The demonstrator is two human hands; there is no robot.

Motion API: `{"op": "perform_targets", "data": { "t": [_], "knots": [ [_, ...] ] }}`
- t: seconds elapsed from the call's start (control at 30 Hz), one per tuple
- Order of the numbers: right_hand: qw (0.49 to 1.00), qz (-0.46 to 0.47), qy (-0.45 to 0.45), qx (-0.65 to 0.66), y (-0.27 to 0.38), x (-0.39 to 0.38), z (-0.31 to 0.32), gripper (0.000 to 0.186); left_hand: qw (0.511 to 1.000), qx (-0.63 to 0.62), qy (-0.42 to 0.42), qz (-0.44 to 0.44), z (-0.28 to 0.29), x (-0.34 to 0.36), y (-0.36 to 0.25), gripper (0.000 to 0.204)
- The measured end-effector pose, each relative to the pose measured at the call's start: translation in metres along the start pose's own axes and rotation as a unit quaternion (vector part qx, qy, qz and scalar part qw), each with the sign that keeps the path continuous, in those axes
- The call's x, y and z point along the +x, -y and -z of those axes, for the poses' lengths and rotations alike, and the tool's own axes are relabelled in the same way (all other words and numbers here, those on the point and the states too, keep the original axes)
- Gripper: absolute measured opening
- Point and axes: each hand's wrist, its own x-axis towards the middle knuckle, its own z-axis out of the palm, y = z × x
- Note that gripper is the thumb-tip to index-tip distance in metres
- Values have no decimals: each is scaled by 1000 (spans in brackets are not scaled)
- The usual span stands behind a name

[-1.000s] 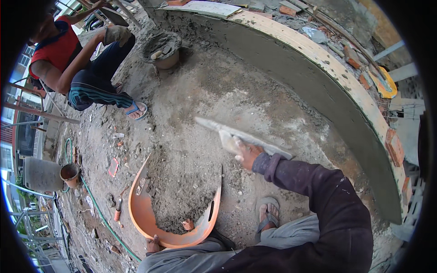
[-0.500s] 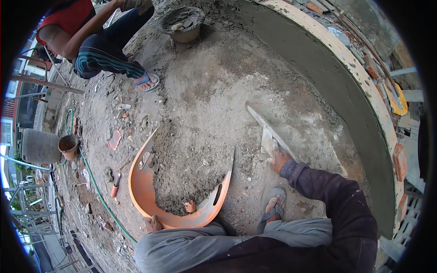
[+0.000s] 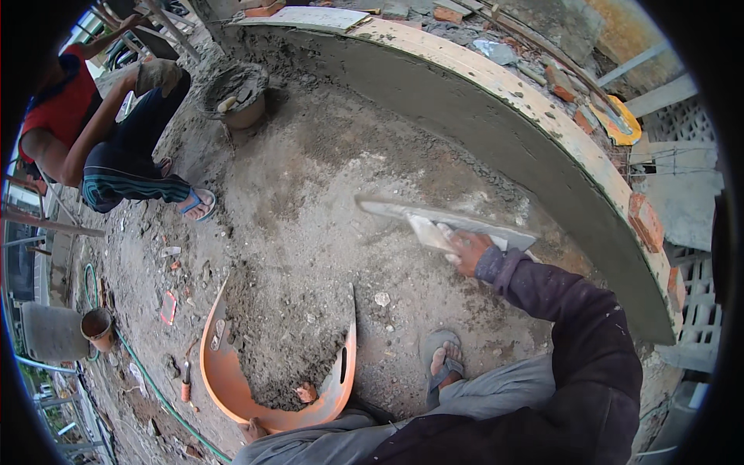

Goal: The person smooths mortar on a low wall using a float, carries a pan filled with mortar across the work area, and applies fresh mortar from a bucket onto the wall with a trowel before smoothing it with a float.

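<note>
My right hand (image 3: 469,253) is closed round the handle of a long, pale plastering float (image 3: 395,208). The float hovers over or near the ground, its right end close to the foot of a low curved wall coated in smooth wet grey mortar (image 3: 473,108). At the lower left, a cut-open orange plastic basin (image 3: 219,376) with a slot handle stands against my leg. Grey crumbly mortar (image 3: 287,353) and a piece of brick (image 3: 306,392) lie inside it. Part of my left hand (image 3: 252,430) shows at the basin's near rim, its fingers bent against the edge.
A co-worker (image 3: 124,163) in a red top squats at the far left, near a mortar bucket (image 3: 242,112). A trowel (image 3: 186,384), green hose (image 3: 159,391) and small brown bucket (image 3: 98,329) lie left. Bricks (image 3: 645,221) and rubble sit beyond the wall's pale board (image 3: 535,112).
The view has turned, showing more wall. My right hand has swung the float from a steep slant to nearly level, towards the wall. The left hand stays at the basin rim.
</note>
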Motion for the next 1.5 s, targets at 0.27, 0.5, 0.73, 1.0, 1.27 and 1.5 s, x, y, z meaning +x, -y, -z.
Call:
{"op": "perform_targets", "data": {
  "t": [0.27, 0.5, 0.73, 1.0, 1.27, 1.5],
  "knots": [
    [980, -184, -28, -64, -163, -74, 32, 59, 997, 54, -43, -28, -29, 9, -21, 30],
    [963, -268, -18, -40, -203, -32, -7, 57, 995, 81, -48, -24, -39, 7, -40, 30],
    [980, -199, 17, 16, -155, -16, -16, 53, 993, 103, -49, -14, -38, 5, -44, 30],
    [971, -229, -28, 59, -129, -21, -14, 54, 992, 118, -49, -13, -26, 2, -38, 30],
    [983, -78, 88, 139, 2, -30, -62, 58, 990, 130, -58, -24, -7, 3, -24, 30],
    [891, -69, 47, 445, -62, -65, -47, 55, 979, 191, -30, -66, 3, 71, -47, 32]
  ]
}}
